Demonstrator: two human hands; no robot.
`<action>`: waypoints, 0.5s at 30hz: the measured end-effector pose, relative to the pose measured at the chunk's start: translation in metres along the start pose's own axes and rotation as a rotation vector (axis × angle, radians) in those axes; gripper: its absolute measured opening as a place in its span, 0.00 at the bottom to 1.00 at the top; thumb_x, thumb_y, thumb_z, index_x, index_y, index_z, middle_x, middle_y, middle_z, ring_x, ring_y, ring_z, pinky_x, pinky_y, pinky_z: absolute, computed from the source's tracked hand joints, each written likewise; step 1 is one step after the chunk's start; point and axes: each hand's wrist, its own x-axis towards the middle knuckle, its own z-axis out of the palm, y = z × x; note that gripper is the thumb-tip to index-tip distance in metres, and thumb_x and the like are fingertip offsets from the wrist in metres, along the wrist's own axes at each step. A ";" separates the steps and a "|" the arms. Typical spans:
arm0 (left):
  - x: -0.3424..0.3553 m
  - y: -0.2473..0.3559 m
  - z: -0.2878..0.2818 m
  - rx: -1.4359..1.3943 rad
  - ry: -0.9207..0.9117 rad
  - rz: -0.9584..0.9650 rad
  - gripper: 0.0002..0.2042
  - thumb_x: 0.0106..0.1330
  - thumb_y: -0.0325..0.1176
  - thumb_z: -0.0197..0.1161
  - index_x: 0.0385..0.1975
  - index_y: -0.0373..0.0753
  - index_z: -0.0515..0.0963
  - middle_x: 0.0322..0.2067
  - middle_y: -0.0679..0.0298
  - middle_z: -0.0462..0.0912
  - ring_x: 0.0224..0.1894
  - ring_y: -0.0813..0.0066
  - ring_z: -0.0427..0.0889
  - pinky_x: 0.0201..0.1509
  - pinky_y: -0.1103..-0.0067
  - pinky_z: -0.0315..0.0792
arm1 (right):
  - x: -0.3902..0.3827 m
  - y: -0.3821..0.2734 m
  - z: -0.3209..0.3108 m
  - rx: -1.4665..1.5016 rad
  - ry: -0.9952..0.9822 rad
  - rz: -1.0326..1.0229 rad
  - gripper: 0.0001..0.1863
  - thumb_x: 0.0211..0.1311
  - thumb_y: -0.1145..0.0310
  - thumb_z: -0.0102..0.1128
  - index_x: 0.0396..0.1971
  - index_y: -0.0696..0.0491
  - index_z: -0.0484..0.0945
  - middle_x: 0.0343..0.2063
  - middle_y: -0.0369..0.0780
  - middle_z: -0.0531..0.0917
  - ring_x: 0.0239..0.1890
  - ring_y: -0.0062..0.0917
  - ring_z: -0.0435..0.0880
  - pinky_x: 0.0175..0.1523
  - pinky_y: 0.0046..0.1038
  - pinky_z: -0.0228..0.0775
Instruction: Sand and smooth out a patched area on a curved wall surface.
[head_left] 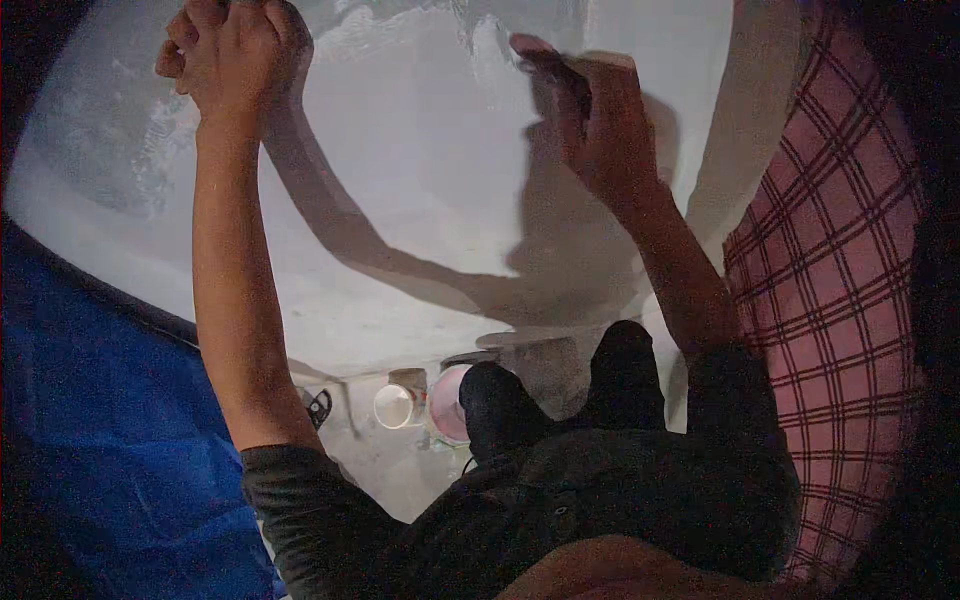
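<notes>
My left hand [245, 55] is raised at the upper left, close to a pale wall [420, 170] with whitish, wet-looking smears. Its fingers are curled in, and whatever they may hold is hidden. At the upper right, my right hand [612, 125] is bent against or just off the same surface, fingers closed. Deep shadow covers its inner side, so I cannot make out what is in it. Whitish streaks [490, 55] lie by its fingertips. Both arms cast dark shadows across the wall.
On the floor below stand a white cup-like container [394, 406] and a round pink basin [447, 405], partly behind my knee. Blue sheeting [110, 420] spreads along the left. A pink checked cloth [825, 300] hangs at the right. A small dark object [319, 408] lies by my left elbow.
</notes>
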 end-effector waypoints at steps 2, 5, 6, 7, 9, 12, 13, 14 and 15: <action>0.001 0.012 -0.002 -0.016 -0.022 -0.050 0.17 0.63 0.37 0.57 0.47 0.35 0.80 0.60 0.44 0.74 0.61 0.43 0.70 0.65 0.50 0.59 | 0.005 0.010 0.006 0.026 0.017 0.054 0.17 0.67 0.72 0.64 0.55 0.51 0.75 0.39 0.48 0.80 0.47 0.44 0.81 0.53 0.40 0.75; -0.001 0.001 0.005 -0.062 0.100 -0.009 0.16 0.63 0.37 0.56 0.45 0.35 0.81 0.61 0.45 0.73 0.61 0.45 0.70 0.65 0.52 0.58 | 0.023 0.009 0.007 -0.044 -0.042 0.008 0.21 0.66 0.70 0.66 0.58 0.45 0.77 0.40 0.44 0.81 0.46 0.40 0.81 0.50 0.42 0.74; -0.004 0.003 0.006 -0.067 0.093 -0.022 0.16 0.63 0.37 0.56 0.45 0.35 0.81 0.61 0.45 0.73 0.61 0.45 0.70 0.65 0.52 0.58 | 0.030 0.007 0.006 -0.192 -0.018 -0.081 0.22 0.64 0.70 0.67 0.58 0.43 0.78 0.40 0.42 0.81 0.43 0.39 0.81 0.50 0.42 0.71; -0.008 0.005 0.006 -0.042 0.083 -0.040 0.16 0.64 0.36 0.56 0.46 0.36 0.81 0.61 0.45 0.73 0.62 0.45 0.70 0.67 0.52 0.57 | 0.032 0.007 0.008 -0.340 0.005 -0.172 0.24 0.62 0.70 0.68 0.59 0.41 0.79 0.40 0.40 0.82 0.40 0.37 0.82 0.49 0.42 0.69; -0.013 0.005 0.015 0.068 0.049 -0.073 0.15 0.65 0.35 0.55 0.47 0.37 0.81 0.62 0.46 0.73 0.63 0.44 0.69 0.69 0.53 0.56 | 0.030 0.024 0.017 -0.296 -0.010 -0.224 0.24 0.60 0.71 0.68 0.58 0.41 0.81 0.38 0.38 0.82 0.38 0.35 0.82 0.49 0.40 0.66; -0.014 -0.013 0.019 0.225 0.019 0.008 0.15 0.65 0.35 0.56 0.48 0.38 0.81 0.62 0.47 0.74 0.64 0.44 0.69 0.69 0.54 0.57 | 0.014 0.035 0.027 -0.210 -0.124 -0.291 0.24 0.56 0.72 0.68 0.56 0.42 0.83 0.35 0.36 0.82 0.35 0.33 0.81 0.48 0.38 0.63; -0.016 -0.015 0.016 0.031 0.032 0.010 0.16 0.65 0.36 0.57 0.48 0.38 0.81 0.63 0.47 0.73 0.65 0.44 0.68 0.69 0.54 0.56 | 0.010 0.035 0.027 -0.180 -0.226 -0.307 0.24 0.55 0.73 0.68 0.55 0.43 0.83 0.33 0.35 0.82 0.34 0.33 0.80 0.48 0.38 0.62; -0.016 -0.007 0.010 0.036 0.025 -0.002 0.16 0.65 0.36 0.57 0.48 0.38 0.81 0.63 0.47 0.73 0.65 0.44 0.68 0.69 0.54 0.56 | 0.008 0.035 0.030 -0.176 -0.236 -0.318 0.24 0.55 0.73 0.68 0.55 0.43 0.83 0.33 0.35 0.82 0.34 0.33 0.80 0.48 0.38 0.62; -0.013 0.014 0.009 0.052 -0.033 -0.088 0.16 0.65 0.36 0.57 0.49 0.39 0.81 0.63 0.47 0.73 0.66 0.44 0.68 0.70 0.54 0.56 | 0.007 0.041 0.022 -0.250 -0.236 -0.331 0.24 0.56 0.73 0.68 0.55 0.43 0.83 0.34 0.35 0.83 0.34 0.32 0.80 0.48 0.37 0.62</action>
